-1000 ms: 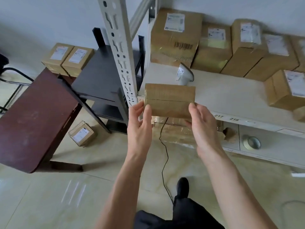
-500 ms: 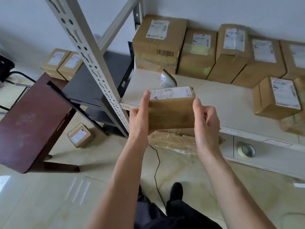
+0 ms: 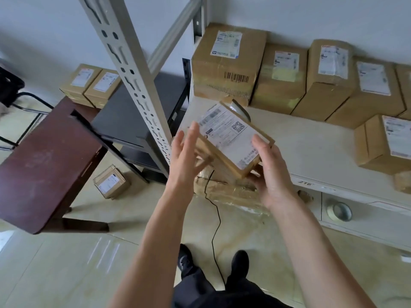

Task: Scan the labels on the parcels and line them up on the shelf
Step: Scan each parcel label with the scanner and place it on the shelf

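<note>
A person holds a small cardboard parcel [image 3: 231, 145] in front of the shelf's [image 3: 311, 147] front edge, tilted so that its white label [image 3: 226, 134] faces up toward the camera; the label carries a square QR code near its upper right and rows of print too blurred to read. The right hand [image 3: 270, 174] grips the parcel's lower right corner, thumb lying on the label side and the other fingers curled underneath; the left hand [image 3: 186, 154] lies against the parcel's left side with its fingers straight and close together, and whether it truly presses the cardboard cannot be told because of blur.

Behind the parcel a grey scanner [image 3: 239, 108] stands on the shelf, mostly hidden; along the wall stands a row of boxes [image 3: 287, 78], each with a white shipping label whose text is illegible; the leftmost box [image 3: 226, 63] also shows a printed barcode on its front. Another labelled box [image 3: 382, 143] sits apart at the right. The shelf's front rail bears the number 216 [image 3: 305, 182]; below it lies a roll of tape [image 3: 339, 211].

To the left stand a dark red table [image 3: 44, 165] and a black rack [image 3: 133, 116]; two labelled boxes [image 3: 91, 84] sit beyond them, and one small box [image 3: 110, 182] lies on the tiled floor [image 3: 66, 263]. A black cable [image 3: 214, 232] runs down across the floor between the person's black shoes [image 3: 185, 260].
</note>
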